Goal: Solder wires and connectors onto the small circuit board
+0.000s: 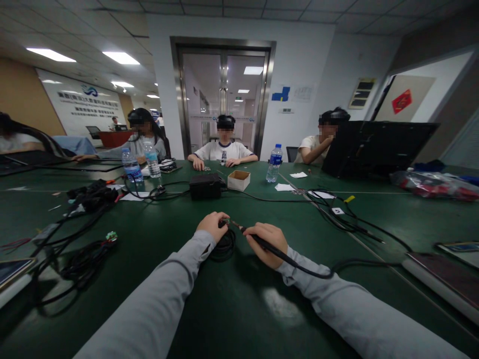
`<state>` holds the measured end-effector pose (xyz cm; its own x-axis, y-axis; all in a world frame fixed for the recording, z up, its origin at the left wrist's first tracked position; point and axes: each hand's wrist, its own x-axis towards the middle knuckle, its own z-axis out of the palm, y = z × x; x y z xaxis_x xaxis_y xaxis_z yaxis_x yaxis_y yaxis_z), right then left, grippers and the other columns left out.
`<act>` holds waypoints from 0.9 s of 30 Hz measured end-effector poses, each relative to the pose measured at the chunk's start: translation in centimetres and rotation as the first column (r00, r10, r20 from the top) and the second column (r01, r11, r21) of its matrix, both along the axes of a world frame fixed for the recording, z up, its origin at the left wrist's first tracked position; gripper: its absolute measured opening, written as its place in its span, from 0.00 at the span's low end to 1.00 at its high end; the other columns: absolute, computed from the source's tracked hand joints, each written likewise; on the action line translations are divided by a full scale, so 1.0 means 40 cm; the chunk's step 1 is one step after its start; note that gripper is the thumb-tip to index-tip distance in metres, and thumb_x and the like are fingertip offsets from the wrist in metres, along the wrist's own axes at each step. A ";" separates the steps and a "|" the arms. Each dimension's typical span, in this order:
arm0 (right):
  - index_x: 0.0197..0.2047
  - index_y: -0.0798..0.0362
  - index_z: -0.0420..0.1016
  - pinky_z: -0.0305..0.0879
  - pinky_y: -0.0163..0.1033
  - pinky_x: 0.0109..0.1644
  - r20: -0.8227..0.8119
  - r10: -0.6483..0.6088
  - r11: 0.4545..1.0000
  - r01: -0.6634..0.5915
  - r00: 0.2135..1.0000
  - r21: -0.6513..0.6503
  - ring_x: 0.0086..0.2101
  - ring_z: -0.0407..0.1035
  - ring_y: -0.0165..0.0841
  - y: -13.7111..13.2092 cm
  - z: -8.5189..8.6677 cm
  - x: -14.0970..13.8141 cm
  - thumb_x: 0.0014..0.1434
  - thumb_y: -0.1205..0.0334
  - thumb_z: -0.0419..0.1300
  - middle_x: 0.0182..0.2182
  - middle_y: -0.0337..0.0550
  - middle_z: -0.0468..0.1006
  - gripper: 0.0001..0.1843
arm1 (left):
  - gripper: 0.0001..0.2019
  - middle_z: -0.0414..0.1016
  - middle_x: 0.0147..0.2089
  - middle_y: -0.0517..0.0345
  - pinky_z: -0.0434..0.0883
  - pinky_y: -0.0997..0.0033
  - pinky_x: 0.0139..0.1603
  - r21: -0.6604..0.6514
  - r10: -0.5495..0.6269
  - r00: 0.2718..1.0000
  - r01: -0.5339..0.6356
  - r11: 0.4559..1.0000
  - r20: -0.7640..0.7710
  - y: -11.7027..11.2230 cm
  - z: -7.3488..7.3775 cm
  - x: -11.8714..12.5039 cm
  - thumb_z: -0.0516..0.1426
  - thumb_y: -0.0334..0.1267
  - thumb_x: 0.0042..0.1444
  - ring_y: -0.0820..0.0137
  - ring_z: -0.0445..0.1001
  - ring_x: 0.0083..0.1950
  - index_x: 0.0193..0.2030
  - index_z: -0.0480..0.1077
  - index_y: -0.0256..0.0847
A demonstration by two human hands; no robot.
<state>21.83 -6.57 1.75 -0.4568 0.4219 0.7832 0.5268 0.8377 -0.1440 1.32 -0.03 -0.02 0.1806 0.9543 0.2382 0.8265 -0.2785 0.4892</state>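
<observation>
Left hand (211, 227): fingers pinched on small green piece (227, 220), just above black cable coil (225, 248). Right hand (270, 240): fingers wrapped round black pen-shaped tool (279, 252), tip pointing left at piece; can't tell if touching. Tool's cord (368, 262) trails off right. Green table (224, 314) under all. Beyond: black box (205, 186), open carton (235, 184) beside it, bottle (274, 164) farther right, person (224, 152) seated opposite.

An office — company sign (89, 103) on the wall, glass double doors (204, 89), ceiling light panels (120, 58), large monitor (377, 149), people at a shared table (209, 314).
</observation>
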 end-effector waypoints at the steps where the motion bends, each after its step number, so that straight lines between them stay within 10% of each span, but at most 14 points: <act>1: 0.37 0.51 0.72 0.62 0.35 0.33 -0.009 -0.001 1.000 0.001 1.000 -0.003 0.26 0.69 0.30 -0.001 0.001 0.001 0.65 0.65 0.53 0.28 0.41 0.76 0.07 | 0.13 0.74 0.42 0.55 0.69 0.70 0.46 -0.004 0.001 1.000 -0.001 1.000 -0.005 0.001 0.001 0.000 0.57 0.35 0.54 0.67 0.74 0.43 0.47 0.76 0.46; 11: 0.38 0.51 0.73 0.64 0.33 0.33 -0.064 -0.019 0.998 0.014 0.998 -0.068 0.27 0.70 0.29 0.006 -0.002 0.004 0.65 0.65 0.54 0.29 0.41 0.75 0.07 | 0.35 0.64 0.63 0.42 0.62 0.52 0.63 -0.114 -0.035 0.954 0.001 0.994 -0.299 -0.076 0.041 -0.024 0.50 0.57 0.59 0.50 0.61 0.65 0.70 0.52 0.44; 18: 0.38 0.51 0.73 0.64 0.33 0.32 -0.060 -0.026 0.996 0.021 0.998 -0.085 0.27 0.69 0.30 0.004 0.001 0.003 0.65 0.64 0.54 0.28 0.41 0.75 0.07 | 0.25 0.56 0.70 0.53 0.53 0.44 0.68 -0.055 -0.166 0.915 0.157 0.986 -0.368 -0.174 -0.009 -0.067 0.48 0.55 0.61 0.51 0.53 0.70 0.65 0.58 0.61; 27: 0.38 0.51 0.73 0.64 0.33 0.32 -0.040 -0.011 0.996 0.007 0.999 -0.092 0.27 0.69 0.29 0.003 0.002 0.005 0.64 0.64 0.53 0.29 0.41 0.75 0.07 | 0.28 0.62 0.66 0.46 0.59 0.46 0.64 -0.110 0.138 0.852 -0.222 0.969 -0.505 -0.049 0.036 -0.347 0.45 0.53 0.61 0.50 0.62 0.66 0.67 0.58 0.56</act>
<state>22.04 -6.45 1.84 -0.4213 0.4972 0.7585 0.5265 0.8151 -0.2418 -12.55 -2.00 1.41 0.0546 0.9985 0.0075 0.9980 -0.0548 0.0319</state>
